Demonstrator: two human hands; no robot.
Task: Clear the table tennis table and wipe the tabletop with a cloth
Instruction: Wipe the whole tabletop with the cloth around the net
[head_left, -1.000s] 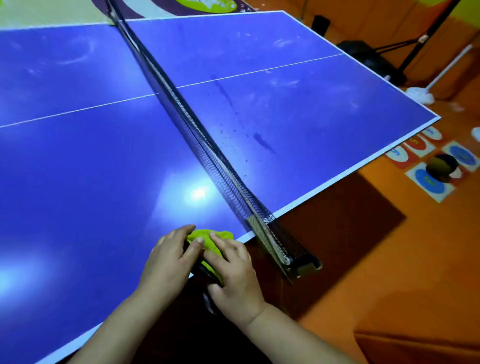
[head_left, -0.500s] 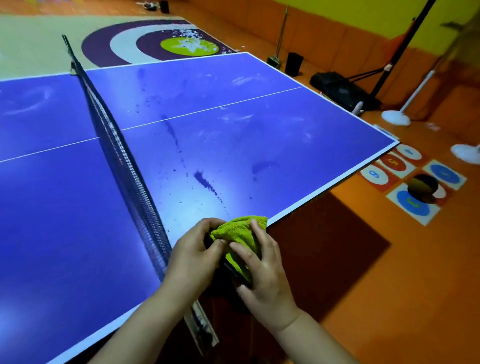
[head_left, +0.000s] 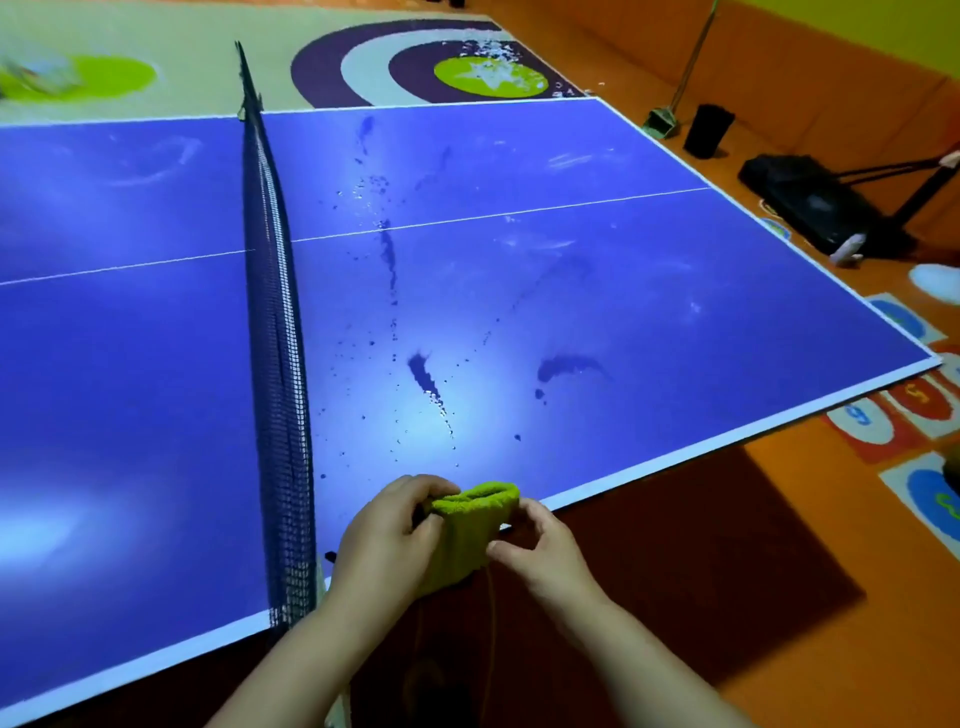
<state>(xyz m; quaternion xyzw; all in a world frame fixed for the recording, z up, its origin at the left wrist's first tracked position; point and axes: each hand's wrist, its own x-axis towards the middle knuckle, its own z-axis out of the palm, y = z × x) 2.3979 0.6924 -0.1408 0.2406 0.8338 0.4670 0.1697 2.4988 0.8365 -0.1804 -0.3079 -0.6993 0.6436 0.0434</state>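
A folded green cloth (head_left: 470, 525) hangs over the near edge of the blue table tennis table (head_left: 597, 291), just right of the net. My left hand (head_left: 387, 540) grips the cloth's left side with curled fingers. My right hand (head_left: 540, 545) pinches its right side. The tabletop on the right half carries dark wet streaks and droplets (head_left: 423, 376) and pale smears (head_left: 566, 161).
The dark net (head_left: 272, 322) runs across the table from the far edge to the near edge. On the orange floor to the right lie numbered mats (head_left: 914, 400), a black stand base (head_left: 810, 202), a black bin (head_left: 707, 130) and a dustpan (head_left: 662, 122).
The view has swung right and forward, putting the net to the left of my hands. Both hands have spread the cloth wider between them above the table's near edge.
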